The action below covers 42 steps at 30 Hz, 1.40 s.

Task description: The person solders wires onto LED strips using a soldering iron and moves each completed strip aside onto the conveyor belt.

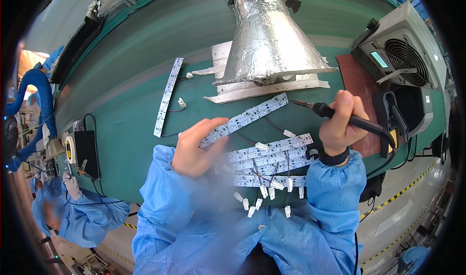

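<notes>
My left hand grips one end of an LED strip board, which slants up to the right over the green mat. In my right hand is a soldering iron, held like a pen. Its tip points left, close to the board's far right end; whether they touch I cannot tell. Below, nearer my body, several more LED boards lie side by side, their short dark wires ending in white connectors. Another LED board lies alone at the left, with two white connectors beside it.
A foil-covered fume hood stands beyond the held board. At the right are a fan unit, a dark soldering-iron holder and a reddish-brown mat. A black box sits at the left edge, near a person in blue.
</notes>
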Available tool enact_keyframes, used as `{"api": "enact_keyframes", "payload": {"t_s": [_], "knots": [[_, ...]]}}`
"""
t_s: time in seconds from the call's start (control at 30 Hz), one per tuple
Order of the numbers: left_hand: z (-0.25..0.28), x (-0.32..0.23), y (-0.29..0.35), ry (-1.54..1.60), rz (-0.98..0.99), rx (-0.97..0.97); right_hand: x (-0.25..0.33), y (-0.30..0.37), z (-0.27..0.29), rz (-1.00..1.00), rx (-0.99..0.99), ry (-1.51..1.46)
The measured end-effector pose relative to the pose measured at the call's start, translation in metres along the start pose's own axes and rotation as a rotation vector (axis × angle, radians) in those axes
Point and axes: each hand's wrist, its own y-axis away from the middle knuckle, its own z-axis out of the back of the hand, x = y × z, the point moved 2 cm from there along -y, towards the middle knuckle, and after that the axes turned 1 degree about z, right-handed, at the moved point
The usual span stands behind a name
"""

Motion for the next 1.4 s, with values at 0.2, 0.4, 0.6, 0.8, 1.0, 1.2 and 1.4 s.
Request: {"api": "enact_keyframes", "payload": {"t_s": [0.2, 0.4, 0.6, 0.8, 1.0, 1.2, 1.4], "knots": [[0.000, -0.001, 0.003, -0.022, -0.040, -0.058, -0.010, -0.014, 0.010, -0.052, -0.196, -0.008], [-0.001, 0.009, 0.006, 0.126, 0.129, 0.022, -0.013, -0.015, 0.015, -0.076, -0.202, 0.002], [0.000, 0.005, 0.008, 0.300, 0.256, 0.026, -0.015, -0.017, 0.016, -0.109, -0.201, -0.018], [0.021, -0.019, 0.033, 0.165, 0.195, -0.056, -0.013, -0.017, 0.022, -0.106, -0.247, -0.027], [0.086, -0.019, 0.085, 0.219, 0.212, -0.279, -0.012, -0.016, 0.023, -0.108, -0.223, -0.065], [0.114, 0.064, 0.054, 0.230, 0.209, -0.577, -0.011, -0.015, 0.018, -0.119, -0.210, -0.088], [0.096, 0.099, 0.030, -0.268, 0.160, -0.517, -0.014, -0.014, 0.015, -0.144, -0.182, -0.097]]}}
